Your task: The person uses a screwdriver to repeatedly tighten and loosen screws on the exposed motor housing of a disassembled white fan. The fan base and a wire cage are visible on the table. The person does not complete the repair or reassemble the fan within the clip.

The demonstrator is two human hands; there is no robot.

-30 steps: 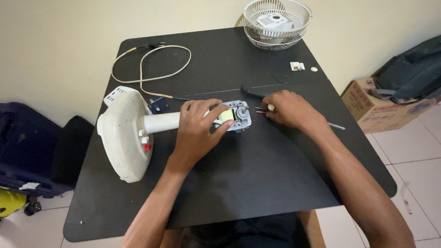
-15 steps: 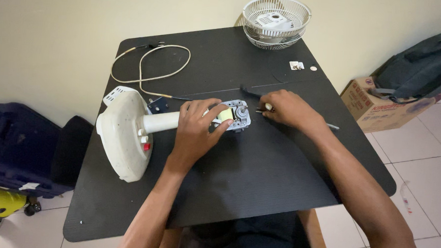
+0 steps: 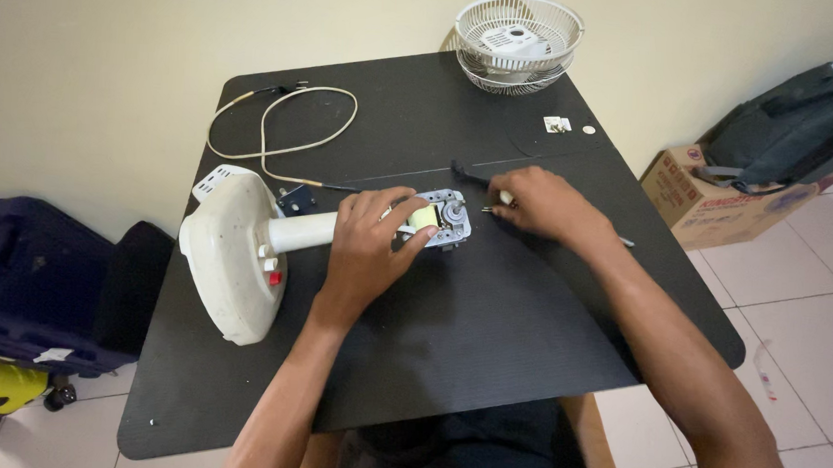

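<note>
Bare black table (image 3: 486, 359) lies before us; our left hand (image 3: 369, 246) clasps the grey fan motor (image 3: 443, 216), our right hand (image 3: 544, 204) pinches a screwdriver (image 3: 494, 207).

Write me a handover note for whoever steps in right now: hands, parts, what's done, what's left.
Left hand: gripping the bare metal fan motor at the end of the cream plastic fan stand, which lies on its side on the black table.
Right hand: closed on a thin tool by the motor; its tip is hidden.
Done: white wire fan guards are off, stacked at the far edge.
Left: motor still on the stand.
</note>
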